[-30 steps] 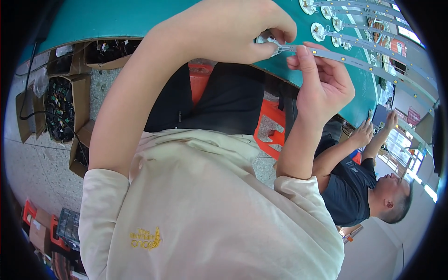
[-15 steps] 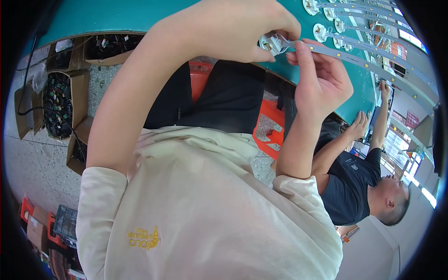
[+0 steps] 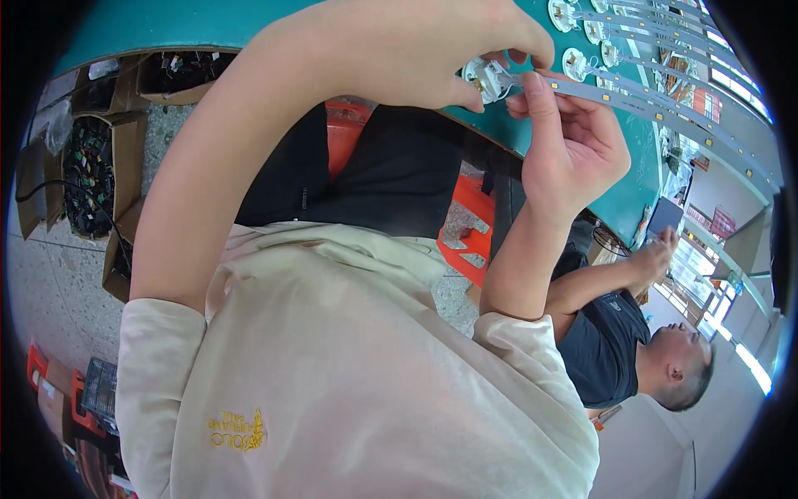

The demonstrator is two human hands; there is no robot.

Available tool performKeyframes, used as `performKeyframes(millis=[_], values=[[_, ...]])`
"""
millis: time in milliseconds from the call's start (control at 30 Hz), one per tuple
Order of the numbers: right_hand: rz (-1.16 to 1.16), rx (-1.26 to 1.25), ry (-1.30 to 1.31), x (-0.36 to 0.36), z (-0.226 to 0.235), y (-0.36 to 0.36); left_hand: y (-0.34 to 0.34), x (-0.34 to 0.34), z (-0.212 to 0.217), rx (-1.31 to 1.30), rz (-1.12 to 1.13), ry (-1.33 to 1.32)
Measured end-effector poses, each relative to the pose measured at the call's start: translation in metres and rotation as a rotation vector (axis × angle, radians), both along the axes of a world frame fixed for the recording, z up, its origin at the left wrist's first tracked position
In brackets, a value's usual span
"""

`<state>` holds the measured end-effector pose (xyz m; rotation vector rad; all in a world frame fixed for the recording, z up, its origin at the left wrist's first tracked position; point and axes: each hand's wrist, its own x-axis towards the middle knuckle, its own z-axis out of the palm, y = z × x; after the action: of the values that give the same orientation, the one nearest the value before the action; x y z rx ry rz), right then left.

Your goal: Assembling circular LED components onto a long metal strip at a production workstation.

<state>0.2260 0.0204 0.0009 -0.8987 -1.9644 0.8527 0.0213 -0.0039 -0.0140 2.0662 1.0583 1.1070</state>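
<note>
Over the near edge of the green table (image 3: 150,29), my left hand (image 3: 478,37) curls round a white round lamp end cap (image 3: 486,81) with thin wires. My right hand (image 3: 573,137) pinches the end of a long, narrow LED strip (image 3: 619,100) between thumb and fingers, close beside the cap. Small yellow LEDs dot the strip, which stretches away to the right. White wires show between the cap and the strip end; how they join is too small to tell.
More LED strips with white end caps (image 3: 575,64) lie on the table at the upper right. Cardboard boxes (image 3: 129,158) of dark small parts stand at the left. Below the table is a red stool (image 3: 465,241). A co-worker in a dark shirt (image 3: 603,349) sits at the right.
Both my hands keep their hold, with little shift. The co-worker's hands have drawn back from the table and come together. The whole view has shifted slightly.
</note>
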Motion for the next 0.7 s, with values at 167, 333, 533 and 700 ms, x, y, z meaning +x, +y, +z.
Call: performKeyframes(millis=[167, 333, 533, 700], values=[[0.107, 0.061, -0.058, 0.004, 0.002, 0.006, 0.001, 0.002, -0.005, 0.032, 0.005, -0.050], [0.134, 0.113, -0.156, -0.001, 0.008, 0.006, 0.000, 0.000, -0.005, 0.013, 0.000, -0.025], [0.171, 0.143, -0.170, 0.000, 0.005, 0.006, 0.000, -0.002, -0.007, -0.072, -0.029, -0.065], [0.167, 0.104, -0.149, -0.003, 0.007, 0.007, -0.001, -0.001, -0.012, 0.096, 0.008, -0.018]])
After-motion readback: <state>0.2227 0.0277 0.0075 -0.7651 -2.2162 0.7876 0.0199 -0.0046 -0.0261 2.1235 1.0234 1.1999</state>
